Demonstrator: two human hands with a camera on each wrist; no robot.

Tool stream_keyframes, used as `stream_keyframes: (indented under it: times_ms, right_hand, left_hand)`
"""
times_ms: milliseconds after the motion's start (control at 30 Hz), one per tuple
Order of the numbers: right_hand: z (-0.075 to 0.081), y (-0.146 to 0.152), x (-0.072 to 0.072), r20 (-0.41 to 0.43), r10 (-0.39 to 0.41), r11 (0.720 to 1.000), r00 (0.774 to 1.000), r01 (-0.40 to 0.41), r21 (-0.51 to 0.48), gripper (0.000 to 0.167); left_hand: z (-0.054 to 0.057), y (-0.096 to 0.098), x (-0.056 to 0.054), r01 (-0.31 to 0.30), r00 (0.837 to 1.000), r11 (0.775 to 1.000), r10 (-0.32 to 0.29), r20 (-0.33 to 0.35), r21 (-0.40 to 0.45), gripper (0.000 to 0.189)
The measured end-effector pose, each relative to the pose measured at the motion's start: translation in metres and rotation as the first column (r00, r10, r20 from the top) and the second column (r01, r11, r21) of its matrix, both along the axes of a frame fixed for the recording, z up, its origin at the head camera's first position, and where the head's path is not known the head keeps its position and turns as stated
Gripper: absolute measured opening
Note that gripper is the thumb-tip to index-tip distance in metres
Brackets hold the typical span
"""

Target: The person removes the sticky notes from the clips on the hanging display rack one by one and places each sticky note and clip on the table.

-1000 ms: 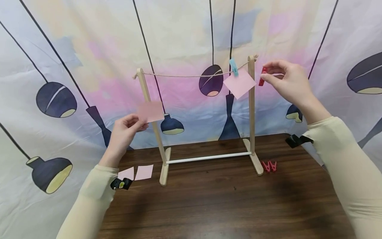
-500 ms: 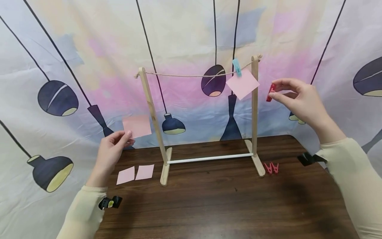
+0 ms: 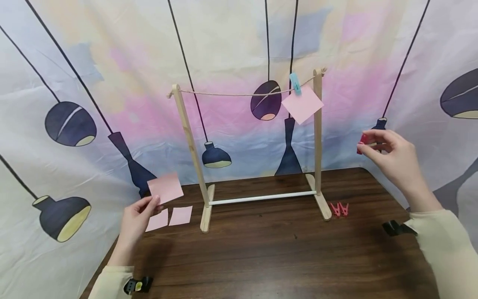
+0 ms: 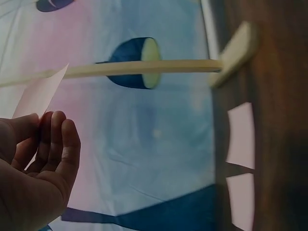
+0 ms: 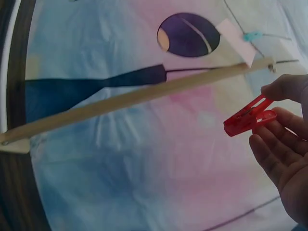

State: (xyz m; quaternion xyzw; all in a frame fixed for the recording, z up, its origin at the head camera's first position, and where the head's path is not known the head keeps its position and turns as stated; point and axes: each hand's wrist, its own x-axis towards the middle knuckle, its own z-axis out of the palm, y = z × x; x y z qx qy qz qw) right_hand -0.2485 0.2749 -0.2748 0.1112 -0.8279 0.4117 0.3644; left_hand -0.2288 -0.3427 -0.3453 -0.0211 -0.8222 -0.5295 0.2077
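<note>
My left hand (image 3: 139,214) pinches a pink paper square (image 3: 166,189) by its lower edge, left of the wooden stand. Below it, two more pink paper squares (image 3: 181,216) lie side by side on the table. Out to the right of the stand, my right hand (image 3: 398,160) holds a red clothespin (image 5: 248,117) by its handle ends, between thumb and fingers. A string (image 3: 231,95) runs between the stand's two posts. Near its right end, a blue clothespin (image 3: 295,84) clips a pink paper square (image 3: 301,106) by one corner, so it hangs askew.
The wooden stand (image 3: 318,137) has a white crossbar (image 3: 263,197) low between its feet. Two red clothespins (image 3: 340,209) lie by its right foot on the dark wooden table (image 3: 269,257). A cloth printed with lamps (image 3: 239,45) hangs close behind.
My left hand has moved down and left with its paper square, away from the left post. My right hand has moved down and right with the red clothespin.
</note>
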Motion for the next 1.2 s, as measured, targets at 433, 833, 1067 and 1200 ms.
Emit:
stream_keyframes:
  times_ms: [433, 833, 1067, 1200]
  right_hand:
    - [-0.058, 0.011, 0.015, -0.096, -0.036, 0.997, 0.995, 0.03, -0.064, 0.035]
    - [-0.099, 0.013, 0.023, 0.004, -0.077, 0.996, 0.997, 0.077, -0.035, 0.032]
    - [-0.105, 0.013, 0.021, 0.074, -0.089, 0.996, 0.993, 0.089, -0.007, 0.033]
    - [-0.112, 0.018, 0.018, 0.102, -0.101, 0.995, 0.99, 0.099, 0.022, 0.034]
  left_hand:
    - [-0.038, -0.013, 0.019, -0.038, 0.997, 0.998, 0.034, 0.064, 0.056, 0.038]
    - [-0.059, -0.024, 0.026, -0.026, 0.988, 0.999, 0.021, 0.153, 0.029, 0.038]
    - [-0.07, -0.028, 0.02, 0.02, 0.983, 0.999, -0.013, 0.185, -0.037, 0.032]
    - [-0.077, -0.031, 0.012, 0.016, 0.968, 0.999, -0.007, 0.251, -0.035, 0.033]
